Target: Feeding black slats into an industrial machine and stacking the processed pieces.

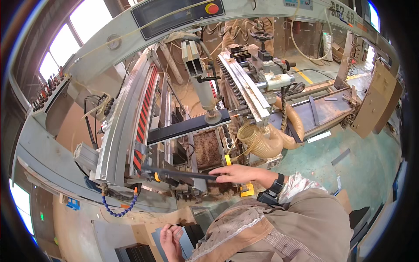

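Observation:
My right hand [235, 174], a dark band on its wrist, grips one end of a narrow dark strip [183, 174]. The strip reaches left across the front of a drilling machine, its far end near a red-and-black striped guard [147, 105]. Behind it, a dark board [187, 127] lies across the machine under a round clamp foot [213, 117]. Low in the view, my left hand [171, 238] is held up with its fingers curled together. Whatever is between those fingertips is too small to make out. Below it are stacked dark panels [135, 252].
A ribbed tan hose [266, 142] bends beside the machine's drill row [244, 83]. Above runs a grey beam with a red stop button [211, 8]. Blue coiled tubing [114, 209] hangs at the front left. Cardboard [374, 98] and loose strips [340, 156] are at right.

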A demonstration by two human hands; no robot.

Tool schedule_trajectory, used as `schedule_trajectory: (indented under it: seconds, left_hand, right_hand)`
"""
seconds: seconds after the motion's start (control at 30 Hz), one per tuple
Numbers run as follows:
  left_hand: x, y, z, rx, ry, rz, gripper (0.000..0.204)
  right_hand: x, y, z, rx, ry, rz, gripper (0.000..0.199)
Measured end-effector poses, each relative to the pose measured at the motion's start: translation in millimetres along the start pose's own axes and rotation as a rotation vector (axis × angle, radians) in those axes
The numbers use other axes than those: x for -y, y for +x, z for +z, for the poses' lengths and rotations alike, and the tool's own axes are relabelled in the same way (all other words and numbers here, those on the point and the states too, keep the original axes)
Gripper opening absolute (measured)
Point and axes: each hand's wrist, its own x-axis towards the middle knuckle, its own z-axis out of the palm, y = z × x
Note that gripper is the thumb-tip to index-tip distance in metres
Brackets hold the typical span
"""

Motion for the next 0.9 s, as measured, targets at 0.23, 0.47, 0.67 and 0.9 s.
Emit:
schedule_trajectory:
  seconds: [0.23,0.47,0.67,0.9]
  left_hand:
    - [-6.7,-10.8,3.9,-0.077,-0.015,0.077,0.025]
    - [-3.2,-18.9,13.6,-0.077,0.019,0.048,0.025]
    - [-2.6,-16.8,12.2,-0.071,0.019,0.023,0.027]
    - [6.7,4.7,15.9,-0.007,-0.021,-0.049,0.028]
  right_hand:
    - [-28.8,1.4,-11.7,-0.299,-0.306,0.005,0.052]
    - [-24.2,20.7,-21.3,-0.433,-0.500,0.043,0.048]
    - [-23.0,62.8,-34.3,-0.484,-0.697,-0.138,0.044]
    - [-27.5,129.7,-49.4,-0.562,-0.869,-0.184,0.045]
